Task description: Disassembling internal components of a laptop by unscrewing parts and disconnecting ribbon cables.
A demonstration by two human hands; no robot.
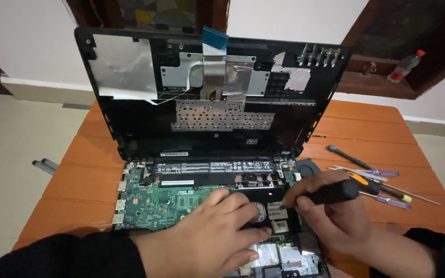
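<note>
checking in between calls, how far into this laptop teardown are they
Done: the top cover is lifted and stands upright, baring the green motherboard and battery.
In hand: the right hand holds a black-handled screwdriver tip-down by the board's middle, while the left hand rests flat on the board.
Left: motherboard and battery are both in the base; spare screwdrivers lie on the orange table.

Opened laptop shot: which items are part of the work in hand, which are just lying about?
In use:
- left hand resting on the green motherboard
- right hand gripping a black-handled screwdriver
- raised laptop cover

Lying about:
- spare screwdrivers on the orange table
- plastic bottle on the ledge
</note>
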